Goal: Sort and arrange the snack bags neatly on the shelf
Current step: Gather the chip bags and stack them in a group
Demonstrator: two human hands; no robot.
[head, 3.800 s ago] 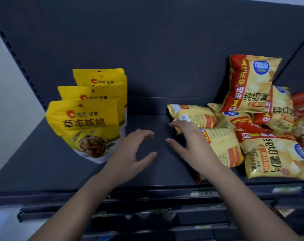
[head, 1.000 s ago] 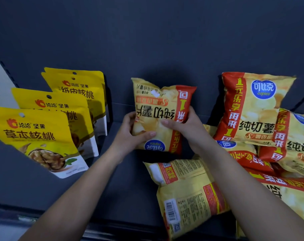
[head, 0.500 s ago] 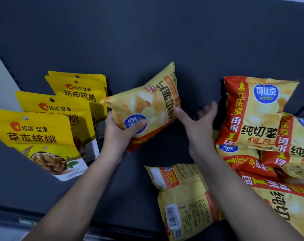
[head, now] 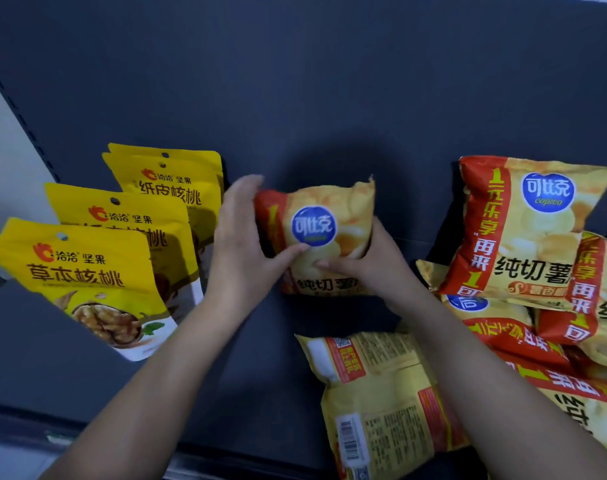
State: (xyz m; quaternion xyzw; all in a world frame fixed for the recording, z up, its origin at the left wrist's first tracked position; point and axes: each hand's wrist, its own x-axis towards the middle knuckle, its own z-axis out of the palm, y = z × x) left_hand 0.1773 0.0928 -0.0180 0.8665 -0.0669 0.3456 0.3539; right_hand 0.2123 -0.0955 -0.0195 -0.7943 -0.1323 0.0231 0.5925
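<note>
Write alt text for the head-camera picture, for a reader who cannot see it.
A left hand and a right hand hold a yellow-and-red chip bag upright at the middle of a dark shelf. Yellow walnut pouches stand in a row to its left. A heap of chip bags lies to its right, with one face-down bag nearest the camera.

We have turned the chip bag [head: 333,206] from upside down to upright, logo now on top. Our right hand [head: 375,268], which had let go, grips it again opposite the left hand [head: 239,251].
</note>
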